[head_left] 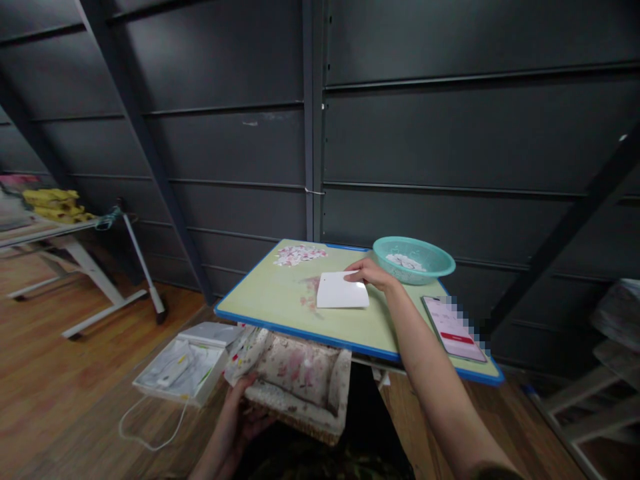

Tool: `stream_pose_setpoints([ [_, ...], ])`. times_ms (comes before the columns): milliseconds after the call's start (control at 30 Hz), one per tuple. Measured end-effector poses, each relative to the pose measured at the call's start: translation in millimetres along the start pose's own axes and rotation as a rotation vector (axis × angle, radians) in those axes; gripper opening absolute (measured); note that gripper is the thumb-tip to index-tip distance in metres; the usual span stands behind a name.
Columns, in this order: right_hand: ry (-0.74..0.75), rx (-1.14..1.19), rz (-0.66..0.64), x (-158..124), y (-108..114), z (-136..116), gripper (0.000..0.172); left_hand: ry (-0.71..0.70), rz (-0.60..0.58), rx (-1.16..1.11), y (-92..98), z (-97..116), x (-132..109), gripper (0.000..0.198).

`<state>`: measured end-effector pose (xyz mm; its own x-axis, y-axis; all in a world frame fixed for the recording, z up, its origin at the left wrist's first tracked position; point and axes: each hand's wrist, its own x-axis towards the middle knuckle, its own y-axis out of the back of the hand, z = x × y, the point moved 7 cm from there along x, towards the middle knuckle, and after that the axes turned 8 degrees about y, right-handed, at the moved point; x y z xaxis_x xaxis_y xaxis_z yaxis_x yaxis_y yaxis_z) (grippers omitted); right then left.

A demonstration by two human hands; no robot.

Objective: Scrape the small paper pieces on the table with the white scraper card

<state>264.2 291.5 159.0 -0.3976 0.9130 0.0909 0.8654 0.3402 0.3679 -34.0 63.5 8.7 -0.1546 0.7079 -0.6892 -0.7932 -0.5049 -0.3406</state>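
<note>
A white card (340, 293) is pinched in my right hand (367, 273), low over the yellow-green table top (265, 293), beside a reddish smudge. My left hand (245, 407) grips the near left rim of a stained, plastic-lined box (300, 367) at the table's front edge, below the top. At the table's back left lies a pile of small white and pink pieces (299, 255). A turquoise basket (433, 260) with whitish pieces inside stands at the back right.
A phone (453, 330) lies on the table's right side. On the floor at left sits an open white box (200, 393) with a cable. Another table (50, 231) bears yellow bundles (57, 205). A dark panelled wall (240, 147) rises behind.
</note>
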Motion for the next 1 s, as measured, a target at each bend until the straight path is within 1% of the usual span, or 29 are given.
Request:
stream_pose_setpoints([
  [100,-0.015,0.007,0.025,-1,4,1,0.03,-0.001,0.004,0.03,0.3,0,1,0.055],
  [267,-0.021,-0.008,-0.098,-2,-6,-1,0.032,0.006,0.016,0.034,-1.2,1,-1,0.054],
  [467,-0.023,0.006,-0.099,-3,-7,-3,0.03,-0.012,-0.006,0.041,-1.8,2,-2,0.052],
  [633,-0.002,-0.011,-0.213,-2,-19,-2,0.034,-0.003,0.007,0.045,-1.3,1,-3,0.057],
  [700,0.001,0.0,-0.203,-2,-16,-3,0.033,-0.005,0.028,0.043,-1.1,3,-4,0.059],
  [833,-0.036,0.028,-0.164,-4,-10,-2,0.031,-0.006,0.014,0.048,-2.8,3,-4,0.058],
  [900,-0.045,0.021,-0.189,-5,-16,-2,0.032,-0.007,0.009,0.051,-2.0,3,-3,0.06],
  [1000,-0.03,0.031,-0.281,-4,-34,-6,0.035,-0.018,0.001,0.06,-0.5,2,-1,0.061],
])
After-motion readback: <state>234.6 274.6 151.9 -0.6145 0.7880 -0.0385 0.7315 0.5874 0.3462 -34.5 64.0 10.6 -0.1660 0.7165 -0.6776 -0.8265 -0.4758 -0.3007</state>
